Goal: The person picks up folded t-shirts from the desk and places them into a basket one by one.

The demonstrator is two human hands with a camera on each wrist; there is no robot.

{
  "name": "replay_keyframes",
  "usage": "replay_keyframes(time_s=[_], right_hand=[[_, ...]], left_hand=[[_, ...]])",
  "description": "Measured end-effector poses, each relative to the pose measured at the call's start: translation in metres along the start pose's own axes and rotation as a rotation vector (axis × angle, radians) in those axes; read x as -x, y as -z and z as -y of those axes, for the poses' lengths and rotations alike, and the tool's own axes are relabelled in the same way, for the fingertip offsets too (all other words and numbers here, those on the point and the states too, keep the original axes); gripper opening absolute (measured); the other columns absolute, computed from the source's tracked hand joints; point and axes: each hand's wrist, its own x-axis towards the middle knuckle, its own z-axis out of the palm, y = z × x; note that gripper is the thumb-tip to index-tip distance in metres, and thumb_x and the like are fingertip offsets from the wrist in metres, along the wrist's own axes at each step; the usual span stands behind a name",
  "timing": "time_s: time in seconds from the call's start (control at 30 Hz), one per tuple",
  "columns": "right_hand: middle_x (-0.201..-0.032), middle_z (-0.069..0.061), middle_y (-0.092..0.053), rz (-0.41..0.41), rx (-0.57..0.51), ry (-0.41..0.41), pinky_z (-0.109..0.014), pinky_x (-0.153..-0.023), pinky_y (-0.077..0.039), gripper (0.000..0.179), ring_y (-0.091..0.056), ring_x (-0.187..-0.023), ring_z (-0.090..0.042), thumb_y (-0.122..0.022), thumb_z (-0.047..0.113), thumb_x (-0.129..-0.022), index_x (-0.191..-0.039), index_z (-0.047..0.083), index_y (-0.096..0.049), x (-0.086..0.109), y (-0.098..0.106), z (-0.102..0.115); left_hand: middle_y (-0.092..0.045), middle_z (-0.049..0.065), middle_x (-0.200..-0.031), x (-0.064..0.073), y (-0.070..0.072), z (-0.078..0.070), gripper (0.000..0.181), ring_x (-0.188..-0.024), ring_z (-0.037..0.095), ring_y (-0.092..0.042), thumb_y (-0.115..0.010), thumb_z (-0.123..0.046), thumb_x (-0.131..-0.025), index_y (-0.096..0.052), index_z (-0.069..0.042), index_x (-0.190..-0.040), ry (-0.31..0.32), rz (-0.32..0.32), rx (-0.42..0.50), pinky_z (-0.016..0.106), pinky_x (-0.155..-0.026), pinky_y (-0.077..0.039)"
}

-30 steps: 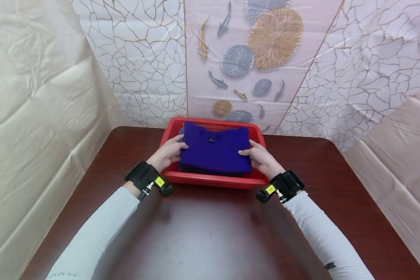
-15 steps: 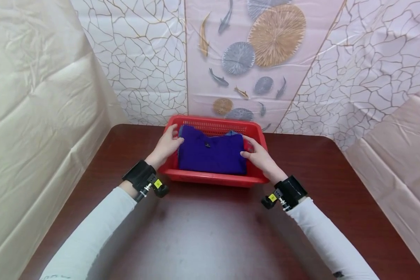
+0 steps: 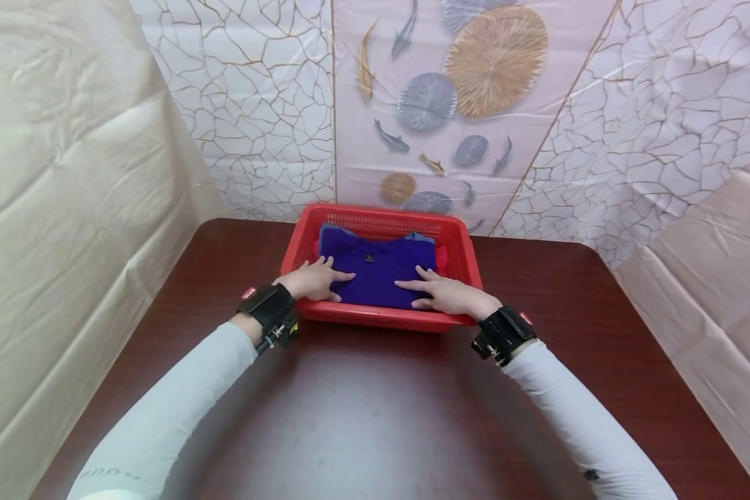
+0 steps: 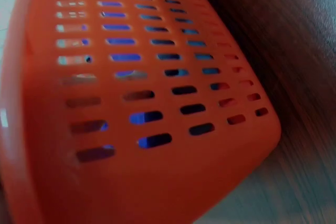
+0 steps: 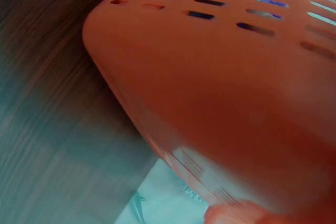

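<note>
A folded dark purple garment with a small dark tag at its neckline lies in a red plastic basket. My left hand rests on its left part with fingers spread. On the opposite side, my right hand lies over the right part, fingers spread and straight. Blue cloth shows at the garment's back edge, and a bit of red cloth at its right. The slotted basket wall fills the left wrist view, with purple and blue behind the slots. The basket's side likewise fills the right wrist view.
The basket stands at the back of a dark reddish-brown table. Behind it hangs a patterned backdrop with fish and round leaf shapes. Beige cloth hangs along the left side, with more cloth at the right.
The purple garment has gone lower into the basket and was let go. Both hands, first gripping its side edges, then apart from it, now lie spread on top, closer together.
</note>
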Motion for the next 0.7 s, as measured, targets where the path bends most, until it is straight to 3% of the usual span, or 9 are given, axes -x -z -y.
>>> replay_keyframes(time_s=[0.2, 0.37, 0.43, 0.53, 0.63, 0.7], right_hand=[[-0.155, -0.02, -0.007, 0.07, -0.02, -0.007, -0.066, -0.104, -0.024, 0.059, -0.004, -0.138, -0.039, -0.05, 0.037, -0.092, -0.146, 0.027, -0.028, 0.0, -0.008, -0.003], [-0.155, -0.02, -0.009, 0.039, -0.021, -0.03, -0.066, -0.104, -0.025, 0.059, -0.006, -0.138, -0.039, -0.052, 0.033, -0.091, -0.145, 0.026, -0.032, -0.005, -0.003, -0.007], [-0.153, -0.021, -0.017, -0.017, -0.011, -0.027, -0.064, -0.104, -0.028, 0.057, -0.013, -0.137, -0.039, -0.056, 0.031, -0.089, -0.143, 0.023, -0.037, -0.009, -0.002, -0.007], [-0.143, -0.019, -0.041, -0.172, -0.003, -0.059, -0.055, -0.097, -0.042, 0.049, -0.037, -0.127, -0.034, -0.061, 0.026, -0.087, -0.134, 0.019, -0.051, -0.013, -0.003, -0.005], [-0.121, -0.011, -0.063, -0.386, -0.01, -0.112, -0.04, -0.074, -0.052, 0.035, -0.057, -0.1, -0.024, -0.064, 0.024, -0.086, -0.12, 0.016, -0.064, -0.01, -0.006, 0.002], [-0.108, -0.008, -0.069, -0.527, 0.0, -0.118, -0.034, -0.058, -0.047, 0.026, -0.06, -0.083, -0.02, -0.062, 0.024, -0.087, -0.111, 0.016, -0.068, -0.002, -0.009, 0.01]], left_hand=[[-0.014, 0.028, -0.151, -0.006, -0.006, -0.002, 0.061, -0.136, 0.041, -0.007, -0.056, -0.026, -0.09, -0.031, -0.023, -0.145, -0.008, 0.078, 0.034, 0.061, -0.111, -0.011], [-0.018, 0.027, -0.15, -0.016, -0.003, 0.001, 0.06, -0.136, 0.04, -0.012, -0.059, -0.026, -0.088, -0.036, -0.022, -0.143, -0.017, 0.037, 0.059, 0.06, -0.111, -0.013], [-0.031, 0.022, -0.147, -0.019, -0.002, 0.004, 0.056, -0.134, 0.036, -0.024, -0.063, -0.025, -0.085, -0.045, -0.022, -0.138, 0.008, -0.034, 0.08, 0.056, -0.111, -0.022], [-0.056, 0.012, -0.131, -0.018, -0.002, 0.006, 0.041, -0.121, 0.026, -0.046, -0.066, -0.024, -0.083, -0.062, -0.019, -0.123, 0.07, -0.204, 0.137, 0.048, -0.101, -0.039], [-0.07, 0.002, -0.106, -0.01, -0.005, 0.003, 0.022, -0.096, 0.016, -0.06, -0.066, -0.023, -0.084, -0.071, -0.019, -0.105, 0.103, -0.426, 0.224, 0.04, -0.081, -0.05], [-0.073, -0.002, -0.093, 0.001, -0.009, -0.003, 0.016, -0.079, 0.012, -0.061, -0.064, -0.022, -0.086, -0.072, -0.019, -0.099, 0.074, -0.569, 0.26, 0.036, -0.065, -0.049]])
